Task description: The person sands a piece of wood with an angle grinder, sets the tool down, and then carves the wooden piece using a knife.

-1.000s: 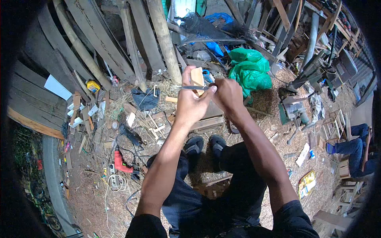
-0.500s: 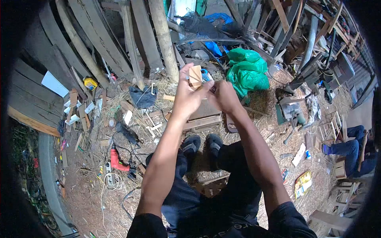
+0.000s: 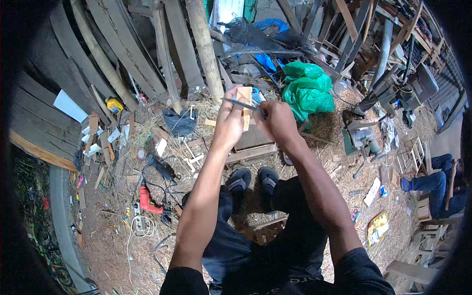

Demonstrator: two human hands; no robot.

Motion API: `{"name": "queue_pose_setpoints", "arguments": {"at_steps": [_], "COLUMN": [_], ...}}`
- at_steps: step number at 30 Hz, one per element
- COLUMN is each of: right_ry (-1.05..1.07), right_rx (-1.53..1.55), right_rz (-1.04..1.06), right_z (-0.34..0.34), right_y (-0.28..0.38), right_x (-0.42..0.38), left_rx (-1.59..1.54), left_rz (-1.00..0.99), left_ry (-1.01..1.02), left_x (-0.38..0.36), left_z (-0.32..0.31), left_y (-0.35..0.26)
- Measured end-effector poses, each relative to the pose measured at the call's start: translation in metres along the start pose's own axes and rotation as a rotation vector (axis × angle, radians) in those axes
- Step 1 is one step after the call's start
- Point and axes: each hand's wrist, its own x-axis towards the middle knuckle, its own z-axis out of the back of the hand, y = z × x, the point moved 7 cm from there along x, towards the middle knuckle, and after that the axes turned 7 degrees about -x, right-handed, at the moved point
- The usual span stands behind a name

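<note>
A small pale wooden block (image 3: 245, 93) stands upright in my left hand (image 3: 229, 123), whose fingers hold it from the left side. My right hand (image 3: 279, 122) is closed round the handle of a thin dark metal tool (image 3: 239, 103). The tool's blade crosses the face of the block and points left, past its edge. Whether it is a knife or a file cannot be made out. Both hands are above a low wooden bench (image 3: 251, 151) near my feet.
A green plastic bag (image 3: 308, 91) lies beyond my right hand. A red drill (image 3: 148, 200) and a power strip (image 3: 141, 223) lie on the left. A bench vise (image 3: 363, 140) stands at the right, and another person's legs (image 3: 427, 184) show at the far right.
My left hand has turned the block more upright and slimmer to the view. The tool, hardly visible before, now lies across the block. My right hand has moved slightly.
</note>
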Motion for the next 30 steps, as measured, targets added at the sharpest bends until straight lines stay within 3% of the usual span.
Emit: {"name": "queue_pose_setpoints", "arguments": {"at_steps": [3, 4, 11, 15, 20, 26, 29, 30], "right_ry": [-0.018, -0.041, -0.146, -0.121, -0.101, -0.095, -0.082, -0.072], "right_rx": [-0.020, -0.021, -0.118, -0.205, -0.229, -0.233, -0.250, -0.238], "right_rz": [0.059, 0.087, 0.100, -0.016, -0.048, -0.175, -0.067, -0.041], "right_z": [-0.001, -0.002, 0.018, 0.013, 0.014, 0.008, 0.025, 0.026], "right_y": [0.004, 0.002, 0.006, -0.007, -0.015, -0.054, -0.059, -0.058], "right_x": [0.002, 0.002, -0.002, 0.003, 0.006, 0.008, 0.012, 0.011], "left_rx": [0.041, 0.064, 0.257, 0.186, 0.033, -0.143, -0.145, -0.094], "left_rz": [-0.065, 0.002, -0.300, -0.049, 0.060, 0.135, 0.181, 0.093], "left_ry": [0.041, 0.040, -0.096, -0.075, -0.091, -0.001, -0.015, -0.021], "left_x": [0.000, -0.003, -0.012, -0.008, -0.014, -0.022, -0.029, -0.028], "left_z": [-0.006, -0.007, -0.013, -0.016, -0.023, -0.031, -0.036, -0.037], "left_y": [0.002, 0.003, -0.003, 0.004, -0.004, -0.017, -0.010, -0.010]}}
